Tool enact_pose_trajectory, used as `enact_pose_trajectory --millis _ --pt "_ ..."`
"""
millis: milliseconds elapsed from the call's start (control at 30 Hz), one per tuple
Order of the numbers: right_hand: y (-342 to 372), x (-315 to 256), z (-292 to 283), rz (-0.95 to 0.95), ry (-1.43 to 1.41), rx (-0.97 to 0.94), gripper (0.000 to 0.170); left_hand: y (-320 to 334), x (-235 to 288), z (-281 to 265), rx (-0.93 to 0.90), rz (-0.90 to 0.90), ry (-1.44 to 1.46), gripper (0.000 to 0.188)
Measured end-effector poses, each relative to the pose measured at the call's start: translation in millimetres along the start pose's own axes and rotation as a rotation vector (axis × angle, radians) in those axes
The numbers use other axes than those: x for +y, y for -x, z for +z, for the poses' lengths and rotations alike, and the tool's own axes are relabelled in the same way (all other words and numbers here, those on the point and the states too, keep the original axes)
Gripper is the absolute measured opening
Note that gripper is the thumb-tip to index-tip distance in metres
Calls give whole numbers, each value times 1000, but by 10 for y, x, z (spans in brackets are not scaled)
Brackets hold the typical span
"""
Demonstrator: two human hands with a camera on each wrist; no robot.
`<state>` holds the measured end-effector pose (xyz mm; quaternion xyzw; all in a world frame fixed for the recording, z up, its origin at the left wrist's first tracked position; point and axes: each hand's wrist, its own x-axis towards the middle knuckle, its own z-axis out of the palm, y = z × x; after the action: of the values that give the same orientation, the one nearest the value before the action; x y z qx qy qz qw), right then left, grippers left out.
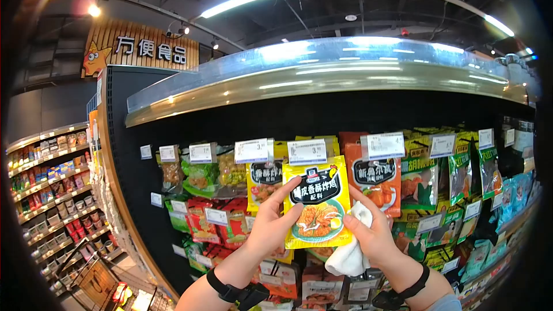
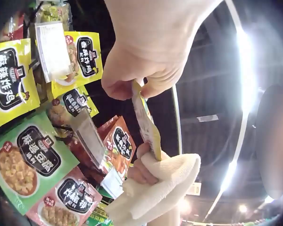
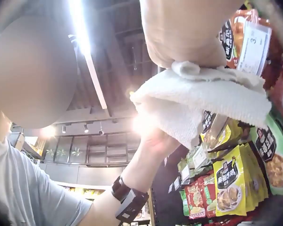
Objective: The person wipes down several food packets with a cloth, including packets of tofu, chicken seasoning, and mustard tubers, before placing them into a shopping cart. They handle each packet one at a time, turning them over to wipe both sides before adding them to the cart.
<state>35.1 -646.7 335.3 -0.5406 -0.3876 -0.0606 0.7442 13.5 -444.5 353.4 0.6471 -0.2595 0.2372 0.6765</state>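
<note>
A yellow seasoning packet with a picture of fried chicken is held upright in front of the shelf, its printed face toward the head camera. My left hand pinches its left edge between thumb and fingers; the left wrist view shows the packet edge-on under that hand. At the opposite edge my right hand grips the packet with the thumb on its front. A white cloth is also held in the right hand and hangs below it. In the right wrist view the cloth hides most of the fingers.
Several seasoning packets hang in rows behind the hands, with price tags over them. A glossy shelf canopy juts out above. At lower left stands a shopping cart, with stocked shelves beyond.
</note>
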Motion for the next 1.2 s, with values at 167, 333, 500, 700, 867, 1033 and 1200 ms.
enact_pose_trajectory --millis 167,333,500,700,867,1033,1200 --pt "-159 7 51 -1 69 51 55 -217 -110 -104 -27 7 43 52" --pt "-194 97 59 26 95 99 55 -339 -199 -209 -84 9 -24 54" --pt "-181 113 89 69 54 124 55 -379 -284 -273 -125 78 -187 56" --pt "-148 105 154 42 -48 132 55 -234 78 -137 169 564 -1146 50" --pt "-140 118 173 9 12 116 54 -303 137 -60 63 573 -1273 50" --pt "-140 162 163 16 18 138 54 -305 64 -24 -12 503 -1304 57" --pt "-162 172 174 15 17 149 54 -405 -4 29 -33 508 -1305 64"
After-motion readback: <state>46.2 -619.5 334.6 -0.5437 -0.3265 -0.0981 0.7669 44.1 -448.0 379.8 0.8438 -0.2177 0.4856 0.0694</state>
